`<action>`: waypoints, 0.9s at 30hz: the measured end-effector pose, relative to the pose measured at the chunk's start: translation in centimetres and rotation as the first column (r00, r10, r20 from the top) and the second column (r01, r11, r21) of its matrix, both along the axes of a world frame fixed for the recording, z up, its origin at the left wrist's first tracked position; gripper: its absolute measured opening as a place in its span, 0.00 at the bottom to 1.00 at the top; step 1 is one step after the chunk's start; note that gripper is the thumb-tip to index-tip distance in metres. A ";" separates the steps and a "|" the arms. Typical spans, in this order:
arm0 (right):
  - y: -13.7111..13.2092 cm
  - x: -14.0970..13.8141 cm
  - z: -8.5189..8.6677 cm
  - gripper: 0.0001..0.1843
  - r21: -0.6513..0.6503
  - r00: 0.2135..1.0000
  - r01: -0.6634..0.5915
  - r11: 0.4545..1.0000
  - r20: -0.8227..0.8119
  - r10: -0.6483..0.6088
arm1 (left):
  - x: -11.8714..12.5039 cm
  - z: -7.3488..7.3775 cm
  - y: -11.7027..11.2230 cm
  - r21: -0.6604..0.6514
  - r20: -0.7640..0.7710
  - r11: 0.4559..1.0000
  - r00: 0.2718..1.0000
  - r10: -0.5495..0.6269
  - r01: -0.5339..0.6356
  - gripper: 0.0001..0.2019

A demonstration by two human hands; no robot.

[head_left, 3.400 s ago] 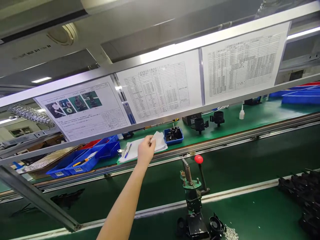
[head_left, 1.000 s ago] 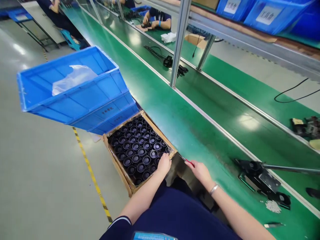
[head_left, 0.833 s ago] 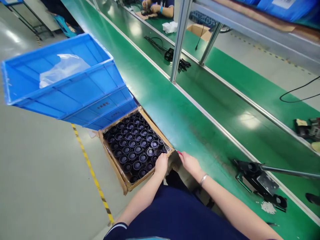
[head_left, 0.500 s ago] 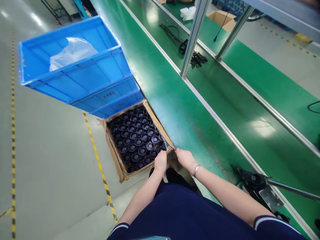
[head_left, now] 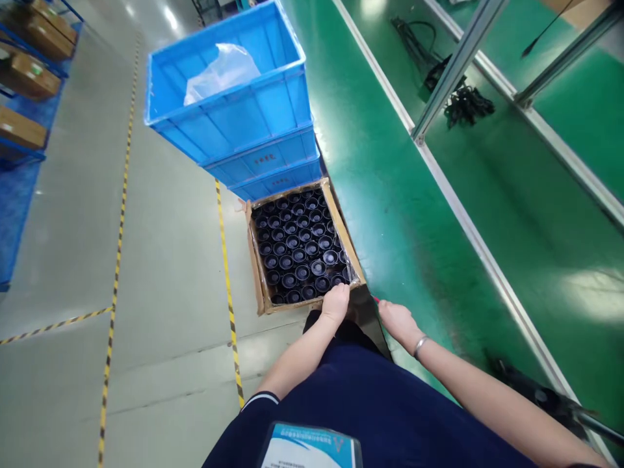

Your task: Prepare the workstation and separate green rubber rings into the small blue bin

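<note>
An open cardboard box (head_left: 260, 286) holds rows of round black cup-shaped parts (head_left: 299, 255), with clear plastic film along its inner right side. My left hand (head_left: 336, 301) is closed over the near rim, close to the box's right corner. Just right of that corner, apart from the box, my right hand (head_left: 397, 322) is closed around a small red tool (head_left: 376, 299). Only a red tip shows beyond the fingers, so its exact kind cannot be made out.
Behind the box rise stacked blue crates (head_left: 258, 156), the top one holding a clear plastic bag (head_left: 221, 71). A green workbench (head_left: 361, 162) with metal posts (head_left: 458, 68) runs along the right. Black cables (head_left: 468, 104) lie on it. Shelved cartons (head_left: 34, 75) stand far left.
My right hand has drawn back from the box corner, taking the red tool with it. My left hand keeps its grip on the rim. The view has shifted, showing more floor at left.
</note>
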State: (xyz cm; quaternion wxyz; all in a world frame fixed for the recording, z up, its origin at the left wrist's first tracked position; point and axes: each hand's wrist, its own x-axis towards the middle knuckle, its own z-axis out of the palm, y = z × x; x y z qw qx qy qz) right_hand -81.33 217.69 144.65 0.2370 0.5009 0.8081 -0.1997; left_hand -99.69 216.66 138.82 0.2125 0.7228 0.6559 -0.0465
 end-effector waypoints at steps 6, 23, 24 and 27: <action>-0.3 1.1 0.6 0.19 -0.005 0.994 0.111 0.994 0.003 -0.111 | -0.4 0.0 0.2 0.020 0.048 1.000 0.999 -0.007 0.006 0.14; -4.1 -6.7 3.9 0.26 -0.457 0.754 0.312 0.833 -0.415 -0.510 | -24.4 5.5 2.0 -0.116 -0.027 0.653 0.660 0.751 -0.748 0.53; -4.6 -8.4 4.0 0.25 -0.439 0.764 0.300 0.847 -0.421 -0.489 | -25.0 4.6 2.4 -0.159 -0.004 0.663 0.672 0.741 -0.732 0.53; -6.3 -13.8 3.6 0.21 -0.324 0.785 0.297 0.898 -0.454 -0.423 | -26.0 2.0 2.6 -0.237 0.082 0.681 0.684 0.725 -0.693 0.53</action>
